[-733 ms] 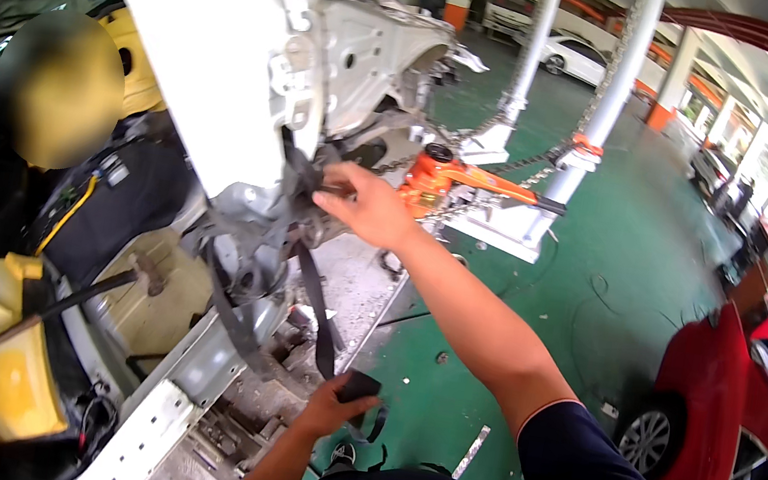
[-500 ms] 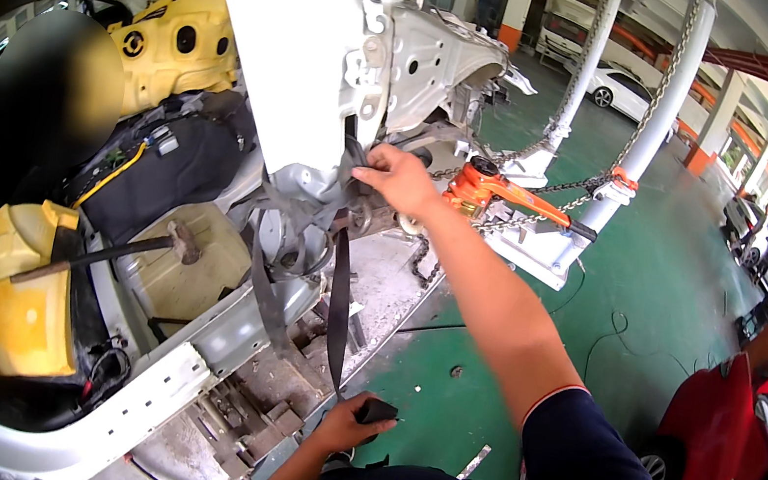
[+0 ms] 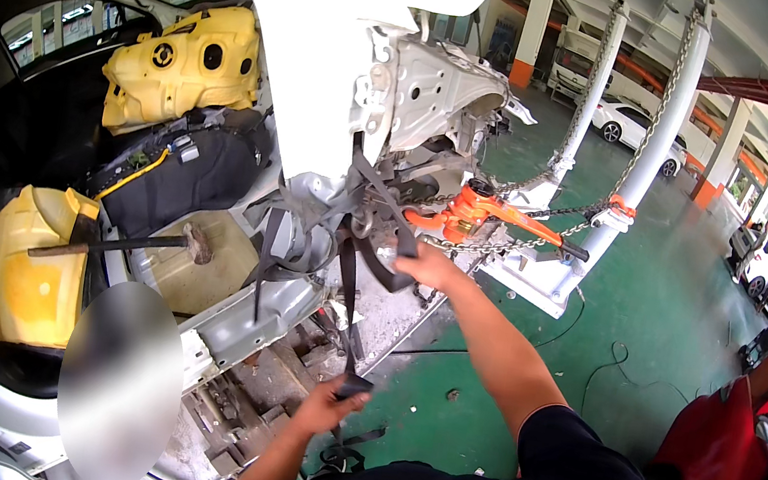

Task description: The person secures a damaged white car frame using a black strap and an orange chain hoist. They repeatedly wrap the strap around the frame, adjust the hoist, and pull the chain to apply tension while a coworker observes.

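A long dark webbing strap comes out of the stripped white car body near its door pillar. My right hand is closed on it beside the sill, and a loop hangs below the fingers. Lower and nearer, my left hand is closed round a black piece at the strap's lower end; whether that is a buckle or folded webbing I cannot tell. Crumpled grey metal lies left of the strap. An orange lever hoist hangs on chains just beyond my right hand.
A hammer lies across the car's open floor, by a yellow panel. White posts with chains stand at right on the green floor. Cables trail there. A red car is at lower right.
My right hand has come down and slightly right from the pillar, pulling a length of strap outward. My left hand has shifted slightly left and still holds the black piece.
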Motion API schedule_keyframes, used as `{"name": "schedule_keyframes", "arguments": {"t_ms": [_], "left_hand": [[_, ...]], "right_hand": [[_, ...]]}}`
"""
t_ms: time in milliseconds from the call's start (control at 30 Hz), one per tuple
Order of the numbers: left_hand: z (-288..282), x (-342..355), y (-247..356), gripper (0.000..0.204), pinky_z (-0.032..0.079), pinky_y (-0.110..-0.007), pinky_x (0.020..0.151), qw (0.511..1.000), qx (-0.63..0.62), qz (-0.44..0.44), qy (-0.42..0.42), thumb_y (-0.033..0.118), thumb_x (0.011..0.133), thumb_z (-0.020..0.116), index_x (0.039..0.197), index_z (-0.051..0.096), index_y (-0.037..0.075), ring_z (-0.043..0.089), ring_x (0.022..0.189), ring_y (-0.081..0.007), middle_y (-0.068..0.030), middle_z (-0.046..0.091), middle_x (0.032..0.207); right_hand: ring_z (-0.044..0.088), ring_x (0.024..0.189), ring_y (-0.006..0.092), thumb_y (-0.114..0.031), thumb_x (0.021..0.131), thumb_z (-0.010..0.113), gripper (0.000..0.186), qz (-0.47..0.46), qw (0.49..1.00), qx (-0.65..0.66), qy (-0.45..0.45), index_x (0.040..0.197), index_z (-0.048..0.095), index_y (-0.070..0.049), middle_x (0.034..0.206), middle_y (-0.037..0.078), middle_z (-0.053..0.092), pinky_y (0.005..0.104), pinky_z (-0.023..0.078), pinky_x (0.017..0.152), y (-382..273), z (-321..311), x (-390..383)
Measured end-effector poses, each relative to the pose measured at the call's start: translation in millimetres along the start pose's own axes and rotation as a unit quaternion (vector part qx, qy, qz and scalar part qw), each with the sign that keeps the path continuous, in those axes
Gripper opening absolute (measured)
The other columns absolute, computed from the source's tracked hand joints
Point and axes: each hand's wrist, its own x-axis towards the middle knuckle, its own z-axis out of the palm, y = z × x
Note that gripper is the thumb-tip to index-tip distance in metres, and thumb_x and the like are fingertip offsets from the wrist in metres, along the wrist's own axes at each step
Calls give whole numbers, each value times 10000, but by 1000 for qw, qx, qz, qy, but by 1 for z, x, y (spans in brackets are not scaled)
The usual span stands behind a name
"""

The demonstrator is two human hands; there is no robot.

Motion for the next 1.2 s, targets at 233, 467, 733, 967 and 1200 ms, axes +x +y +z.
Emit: {"name": "schedule_keyframes", "arguments": {"t_ms": [233,467,733,967,1200], "left_hand": [[53,4,-69,382,515,-388,746,978,192,-67,-51,345,889,779,1075,677,27,653,809,-255,-110,692,848],[30,33,-54,433,519,-434,762,970,233,-4,65,405,848,799,919,666,0,666,819,-367,-203,698,881],[104,25,-39,337,520,-310,765,987,101,-116,-43,303,930,741,1082,698,5,656,830,-120,-71,732,902],[101,22,-65,366,516,-320,799,956,235,-113,-135,307,939,725,1114,696,-14,669,916,-150,-88,739,988],[90,6,-112,452,488,-362,632,942,306,-124,-59,405,850,797,874,680,-31,640,633,-216,-150,645,683]], "right_hand": [[663,869,175,-518,937,641,505,-71,983,164,-35,908,742,-24,903,52,730,313,505,790,-141,-16,-24],[657,904,104,-250,852,821,385,135,975,178,13,1171,725,-57,1017,-7,732,305,529,851,130,31,-260],[613,1033,100,-26,857,782,345,20,859,488,152,1186,684,-3,1139,32,696,286,498,920,79,53,-248],[594,836,302,-286,829,816,292,-192,978,75,-19,959,668,-70,859,137,610,382,494,744,33,20,-261],[647,840,209,-226,826,826,209,45,991,117,-38,890,696,-75,835,55,645,356,508,723,194,101,-450]]}}
